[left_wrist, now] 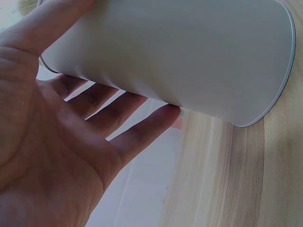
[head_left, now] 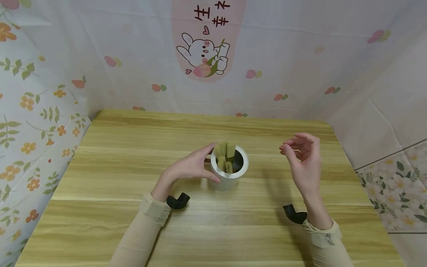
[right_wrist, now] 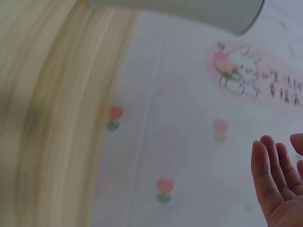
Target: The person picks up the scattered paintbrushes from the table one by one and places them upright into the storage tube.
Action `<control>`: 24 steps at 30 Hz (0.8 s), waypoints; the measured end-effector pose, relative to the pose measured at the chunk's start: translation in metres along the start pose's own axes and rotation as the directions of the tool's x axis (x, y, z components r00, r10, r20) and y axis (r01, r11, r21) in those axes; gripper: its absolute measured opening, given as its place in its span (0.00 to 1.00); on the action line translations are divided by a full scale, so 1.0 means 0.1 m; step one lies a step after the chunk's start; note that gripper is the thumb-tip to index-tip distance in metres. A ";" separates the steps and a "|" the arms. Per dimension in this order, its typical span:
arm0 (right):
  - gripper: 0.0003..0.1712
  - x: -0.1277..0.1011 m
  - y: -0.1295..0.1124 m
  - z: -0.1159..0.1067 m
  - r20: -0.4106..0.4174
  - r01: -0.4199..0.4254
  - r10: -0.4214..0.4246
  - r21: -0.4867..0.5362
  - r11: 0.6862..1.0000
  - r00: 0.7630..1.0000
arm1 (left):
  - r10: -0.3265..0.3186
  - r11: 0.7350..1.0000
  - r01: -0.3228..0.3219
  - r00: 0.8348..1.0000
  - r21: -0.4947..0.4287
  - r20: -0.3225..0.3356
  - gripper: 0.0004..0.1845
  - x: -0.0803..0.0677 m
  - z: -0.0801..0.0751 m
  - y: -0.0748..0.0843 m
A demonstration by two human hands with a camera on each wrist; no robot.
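Note:
A white cylindrical container (head_left: 228,180) stands upright near the middle of the wooden table (head_left: 126,167). Several greenish-tan brush heads (head_left: 224,155) stick up out of it. My left hand (head_left: 190,168) holds the container from its left side, thumb on the near wall and fingers round the far side by the rim. In the left wrist view the container (left_wrist: 180,52) lies against the thumb and fingers of my left hand (left_wrist: 57,156). My right hand (head_left: 301,155) hovers to the right of the container, apart from it, fingers loosely curled and holding nothing. In the right wrist view, the fingertips of my right hand (right_wrist: 277,184) show below the container (right_wrist: 199,9).
Floral cloth walls close in the table on the left, back and right; a rabbit picture (head_left: 205,55) hangs on the back wall. Black camera mounts (head_left: 178,201) (head_left: 293,214) sit at both wrists. Bare wood surrounds the container.

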State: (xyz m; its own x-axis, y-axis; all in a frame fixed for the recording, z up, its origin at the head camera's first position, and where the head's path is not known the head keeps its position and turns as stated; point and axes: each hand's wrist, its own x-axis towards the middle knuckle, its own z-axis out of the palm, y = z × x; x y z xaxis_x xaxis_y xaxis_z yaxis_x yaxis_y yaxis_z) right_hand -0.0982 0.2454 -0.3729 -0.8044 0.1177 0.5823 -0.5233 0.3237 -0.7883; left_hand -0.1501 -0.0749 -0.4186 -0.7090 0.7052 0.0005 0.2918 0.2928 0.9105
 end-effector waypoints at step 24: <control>0.31 -0.03 0.29 -0.78 -0.085 -0.352 0.344 -0.337 0.873 0.935 | 0.000 1.000 0.000 1.000 -0.008 0.006 0.59 0.00 0.01 0.01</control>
State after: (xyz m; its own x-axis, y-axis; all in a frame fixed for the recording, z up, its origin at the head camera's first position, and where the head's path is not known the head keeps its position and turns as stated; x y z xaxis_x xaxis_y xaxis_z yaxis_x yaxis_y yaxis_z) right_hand -0.0889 0.3277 -0.3825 -0.9083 0.3016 0.2899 -0.0789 0.5571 -0.8267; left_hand -0.1495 -0.0737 -0.4179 -0.7053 0.7089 -0.0023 0.2862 0.2877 0.9140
